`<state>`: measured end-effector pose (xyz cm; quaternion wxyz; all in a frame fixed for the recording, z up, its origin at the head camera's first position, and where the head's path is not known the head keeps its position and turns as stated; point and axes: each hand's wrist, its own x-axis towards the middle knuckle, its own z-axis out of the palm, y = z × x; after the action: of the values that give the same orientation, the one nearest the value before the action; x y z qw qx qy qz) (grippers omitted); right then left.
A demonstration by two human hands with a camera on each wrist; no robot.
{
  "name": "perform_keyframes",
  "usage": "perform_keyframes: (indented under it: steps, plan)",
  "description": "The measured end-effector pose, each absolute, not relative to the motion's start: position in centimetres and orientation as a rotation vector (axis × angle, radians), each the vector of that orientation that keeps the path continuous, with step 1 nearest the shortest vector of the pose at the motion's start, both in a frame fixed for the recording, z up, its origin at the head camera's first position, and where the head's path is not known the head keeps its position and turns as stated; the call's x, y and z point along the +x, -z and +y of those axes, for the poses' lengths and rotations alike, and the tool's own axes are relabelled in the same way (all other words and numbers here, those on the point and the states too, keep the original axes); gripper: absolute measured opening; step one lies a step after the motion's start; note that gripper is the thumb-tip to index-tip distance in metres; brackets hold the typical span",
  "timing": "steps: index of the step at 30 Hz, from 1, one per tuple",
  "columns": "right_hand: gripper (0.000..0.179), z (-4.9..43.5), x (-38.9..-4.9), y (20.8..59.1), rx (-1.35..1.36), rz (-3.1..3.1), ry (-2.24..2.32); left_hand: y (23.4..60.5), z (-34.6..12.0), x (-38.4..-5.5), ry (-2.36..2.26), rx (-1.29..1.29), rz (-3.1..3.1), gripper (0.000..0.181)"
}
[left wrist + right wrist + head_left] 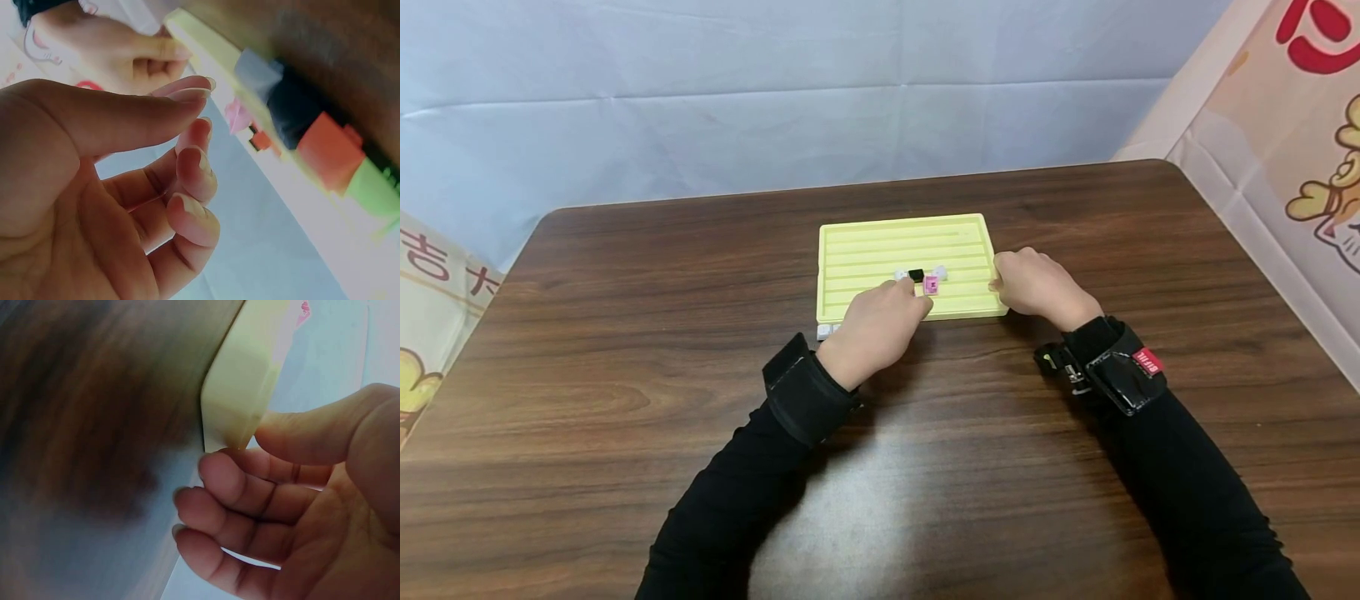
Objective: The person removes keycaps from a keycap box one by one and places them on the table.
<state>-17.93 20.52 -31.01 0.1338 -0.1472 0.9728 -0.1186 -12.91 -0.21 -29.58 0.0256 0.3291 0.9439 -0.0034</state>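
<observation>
A shallow pale yellow tray with raised ridges lies on the table. My right hand grips its right edge; in the right wrist view, the thumb lies against the tray's corner, with the fingers curled below. My left hand reaches over the tray's front edge, its index finger close to small pieces: black, pink and whitish. In the left wrist view, its thumb meets the index fingertip and the other fingers curl loosely. Whether something small sits in that pinch is hidden.
Along the tray's front side stand small blocks: grey, black, orange and green. Pale blocks show beside my left wrist. The brown wooden table ends before a light blue cloth.
</observation>
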Motion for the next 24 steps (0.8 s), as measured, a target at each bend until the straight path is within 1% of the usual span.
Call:
perform_keyframes:
  steps: [9, 24]
  plan:
    - [0.013, 20.4, -18.0, 31.1, -0.418, 2.816, 0.344, 28.9, -1.0, -13.1, -0.052, 0.968, 2.896, 0.022]
    - [0.013, 20.4, -18.0, 31.1, -0.413, 2.811, 0.338, 30.4, -0.2, -13.2, -0.005, 1.021, 2.864, 0.022]
